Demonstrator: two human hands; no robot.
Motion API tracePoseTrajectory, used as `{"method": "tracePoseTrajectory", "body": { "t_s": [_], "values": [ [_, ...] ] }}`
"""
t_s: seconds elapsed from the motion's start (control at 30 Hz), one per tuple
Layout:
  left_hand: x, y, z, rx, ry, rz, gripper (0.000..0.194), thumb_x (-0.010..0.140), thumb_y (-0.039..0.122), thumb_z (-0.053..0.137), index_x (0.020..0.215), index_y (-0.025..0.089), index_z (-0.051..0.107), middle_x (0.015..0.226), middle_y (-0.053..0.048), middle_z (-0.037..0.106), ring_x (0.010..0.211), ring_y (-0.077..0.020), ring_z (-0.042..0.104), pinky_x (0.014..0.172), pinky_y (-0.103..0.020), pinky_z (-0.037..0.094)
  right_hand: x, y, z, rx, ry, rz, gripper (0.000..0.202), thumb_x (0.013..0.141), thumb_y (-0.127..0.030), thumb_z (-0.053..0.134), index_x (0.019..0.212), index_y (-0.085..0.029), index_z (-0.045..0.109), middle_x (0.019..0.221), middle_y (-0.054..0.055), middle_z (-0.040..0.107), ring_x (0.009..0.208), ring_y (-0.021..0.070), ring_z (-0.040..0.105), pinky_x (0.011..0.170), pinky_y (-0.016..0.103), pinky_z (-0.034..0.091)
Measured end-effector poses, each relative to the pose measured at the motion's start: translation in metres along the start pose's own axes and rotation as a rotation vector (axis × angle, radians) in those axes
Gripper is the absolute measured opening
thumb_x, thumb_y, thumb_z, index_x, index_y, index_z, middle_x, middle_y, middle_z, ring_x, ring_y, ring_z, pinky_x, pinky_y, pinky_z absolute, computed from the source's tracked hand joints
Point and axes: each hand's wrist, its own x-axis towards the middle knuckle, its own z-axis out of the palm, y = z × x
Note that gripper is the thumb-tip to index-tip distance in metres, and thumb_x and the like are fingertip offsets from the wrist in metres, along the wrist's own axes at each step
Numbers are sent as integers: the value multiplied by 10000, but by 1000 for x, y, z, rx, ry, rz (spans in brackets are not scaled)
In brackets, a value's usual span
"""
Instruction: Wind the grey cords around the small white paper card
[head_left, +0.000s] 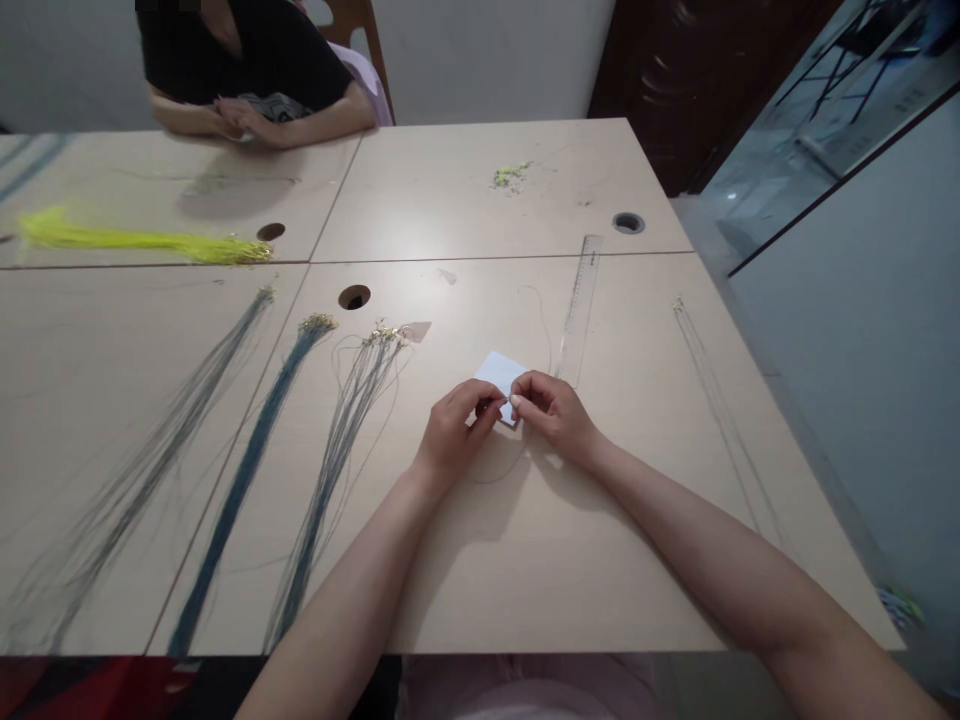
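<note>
My left hand (459, 425) and my right hand (553, 412) meet over a small white square pad (495, 368), fingertips almost touching. Both are closed in a pinch on a thin grey cord (501, 478), which loops onto the table below them. A tiny dark or metallic bit shows between the fingertips, too small to make out. Another thin cord (541, 308) curves over the table just above my right hand; whether it is the same cord, I cannot tell. A clear ruler (579, 310) lies just beyond my right hand.
Left of my hands lie bundles of grey cords (330, 480), blue cords (259, 455) and more grey cords (169, 455), with gold-coloured ends. A yellow bundle (150, 240) lies farther back. Two cords (720, 410) lie right. Scraps (511, 176) sit at the back. A person (247, 70) sits opposite.
</note>
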Motion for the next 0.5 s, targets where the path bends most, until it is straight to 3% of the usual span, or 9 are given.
{"method": "tracePoseTrajectory", "body": {
  "t_s": [0.5],
  "values": [
    [0,0,-1,13,6,41,67,812,121,504,828,167,550,720,-7,598,663,-89,553,614,-198,434,1,1,0,11,4,-14,75,810,-223,501,754,-173,502,645,-7,540,604,110,512,600,242,411]
  ]
}}
